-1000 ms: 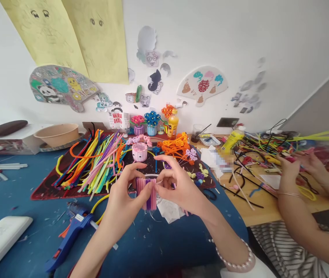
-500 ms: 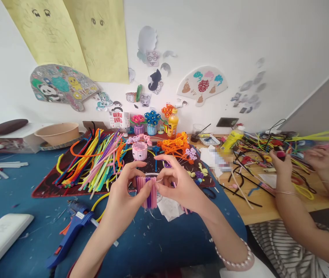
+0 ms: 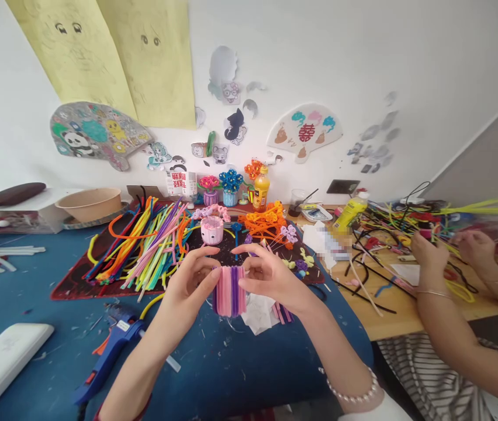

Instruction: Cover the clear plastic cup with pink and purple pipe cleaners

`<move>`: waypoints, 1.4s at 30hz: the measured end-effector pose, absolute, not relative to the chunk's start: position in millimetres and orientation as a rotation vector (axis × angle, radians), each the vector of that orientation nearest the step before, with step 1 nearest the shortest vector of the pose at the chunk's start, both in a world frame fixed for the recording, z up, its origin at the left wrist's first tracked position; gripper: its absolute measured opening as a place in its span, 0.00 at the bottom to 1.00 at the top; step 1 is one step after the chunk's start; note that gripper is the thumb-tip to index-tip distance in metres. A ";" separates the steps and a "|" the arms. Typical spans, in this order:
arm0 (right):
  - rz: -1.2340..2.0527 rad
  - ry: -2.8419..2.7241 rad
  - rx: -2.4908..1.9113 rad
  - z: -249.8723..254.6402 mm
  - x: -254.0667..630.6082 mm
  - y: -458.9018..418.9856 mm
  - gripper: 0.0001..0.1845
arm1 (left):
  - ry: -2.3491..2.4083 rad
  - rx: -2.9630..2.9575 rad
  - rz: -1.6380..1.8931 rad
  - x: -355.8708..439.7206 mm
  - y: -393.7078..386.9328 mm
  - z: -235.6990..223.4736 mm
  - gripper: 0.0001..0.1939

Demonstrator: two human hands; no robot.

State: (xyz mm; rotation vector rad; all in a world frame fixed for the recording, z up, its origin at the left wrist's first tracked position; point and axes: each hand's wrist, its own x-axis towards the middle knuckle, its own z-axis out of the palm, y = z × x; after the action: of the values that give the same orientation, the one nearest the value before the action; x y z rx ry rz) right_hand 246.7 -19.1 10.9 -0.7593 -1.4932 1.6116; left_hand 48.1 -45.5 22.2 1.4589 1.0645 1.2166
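Note:
Between my hands is an upright panel of pipe cleaners (image 3: 230, 292), pink and purple pieces set side by side. My left hand (image 3: 194, 275) pinches its left edge between thumb and fingers. On the opposite edge, my right hand (image 3: 270, 278) grips with thumb and bent fingers. The fingers behind the panel are partly hidden. Just beyond my hands stands a small pink pipe-cleaner pot (image 3: 212, 231) with a face. Below my right wrist, several cut pink and purple pieces (image 3: 284, 314) lie beside a white paper (image 3: 258, 313).
A blue glue gun (image 3: 115, 351) lies at the left front, near a white box-like object (image 3: 7, 362). Loose colourful pipe cleaners (image 3: 152, 245) cover the dark mat. Orange flowers (image 3: 266, 221) and a juice bottle (image 3: 261, 190) stand behind. A co-worker's hands (image 3: 431, 254) work at right.
The panel has turned to show more of its width, and my left thumb has shifted from its front to its left edge. The co-worker's hands have moved slightly.

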 end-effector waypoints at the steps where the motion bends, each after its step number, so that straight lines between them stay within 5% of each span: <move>1: 1.621 -1.476 -0.765 9.0 246.7 -18.6 0.30 | 1.053 1.440 1.208 47.8 -46.0 21.1 0.17; 20: 1.800 -1.356 -0.715 -10.3 249.5 -17.4 0.44 | 1.130 1.475 1.094 58.7 -47.0 16.2 0.23; 42: 1.719 -1.440 -0.724 -2.8 248.4 -3.9 0.46 | 1.061 1.446 1.096 54.7 -39.7 22.8 0.26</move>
State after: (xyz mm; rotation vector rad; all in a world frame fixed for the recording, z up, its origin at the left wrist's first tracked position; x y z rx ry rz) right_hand 248.4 -3.9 -2.8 -0.7245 -1.4395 1.7187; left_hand 54.7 -39.7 22.8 1.4460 1.0612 1.0957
